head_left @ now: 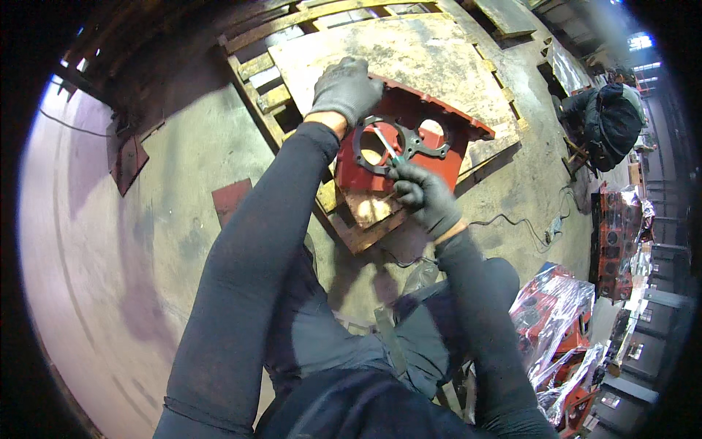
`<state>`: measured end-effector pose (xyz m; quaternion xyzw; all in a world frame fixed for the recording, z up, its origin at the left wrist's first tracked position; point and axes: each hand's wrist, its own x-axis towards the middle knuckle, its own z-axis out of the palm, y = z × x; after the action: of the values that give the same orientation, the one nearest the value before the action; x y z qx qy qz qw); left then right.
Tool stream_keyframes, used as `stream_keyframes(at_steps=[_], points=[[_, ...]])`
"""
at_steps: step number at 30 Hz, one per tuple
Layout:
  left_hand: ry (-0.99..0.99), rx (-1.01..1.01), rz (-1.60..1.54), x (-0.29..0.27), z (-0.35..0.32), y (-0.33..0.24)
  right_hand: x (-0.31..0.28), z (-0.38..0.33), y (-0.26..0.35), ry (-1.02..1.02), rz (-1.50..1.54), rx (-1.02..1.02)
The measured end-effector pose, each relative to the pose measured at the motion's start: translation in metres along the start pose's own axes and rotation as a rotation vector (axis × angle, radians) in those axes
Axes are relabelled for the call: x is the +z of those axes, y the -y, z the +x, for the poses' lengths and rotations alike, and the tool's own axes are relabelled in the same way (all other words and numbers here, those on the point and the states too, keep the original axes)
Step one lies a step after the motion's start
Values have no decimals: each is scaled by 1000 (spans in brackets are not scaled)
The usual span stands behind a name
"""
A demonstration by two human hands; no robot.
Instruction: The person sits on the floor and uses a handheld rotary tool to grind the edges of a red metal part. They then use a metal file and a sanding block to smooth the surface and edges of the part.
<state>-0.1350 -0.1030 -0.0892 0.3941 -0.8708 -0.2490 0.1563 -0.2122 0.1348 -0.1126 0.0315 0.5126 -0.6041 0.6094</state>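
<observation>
A red metal housing with round openings and a dark machined ring face stands tilted on a wooden board. My left hand, in a grey glove, grips its upper left corner with the fingers curled over the edge. In my gloved right hand is a slim hand tool with a greenish handle and a pale, straight shaft. The shaft points up and left across the large round opening; whether its tip touches the ring cannot be made out. The fingers cover most of the handle.
Beneath the housing, a stained board lies on a wooden pallet. A cable crosses the floor at right. Plastic-wrapped red parts stand at lower right. Another person bends over at far right. A reddish plate lies left.
</observation>
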Motion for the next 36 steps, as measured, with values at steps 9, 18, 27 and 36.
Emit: stream_keyframes(at_steps=[9,18,27,36], points=[[-21,72,-25,0,-9,13,66,36,-36,-180,507,-409],[11,100,5,2,-8,18,18,52,-2,-59,-1100,-609],[-46,38,-39,-8,-9,8,83,37,94,81,-2738,-882],[-180,34,-79,-9,-9,29,121,61,40,344,-3207,-72]])
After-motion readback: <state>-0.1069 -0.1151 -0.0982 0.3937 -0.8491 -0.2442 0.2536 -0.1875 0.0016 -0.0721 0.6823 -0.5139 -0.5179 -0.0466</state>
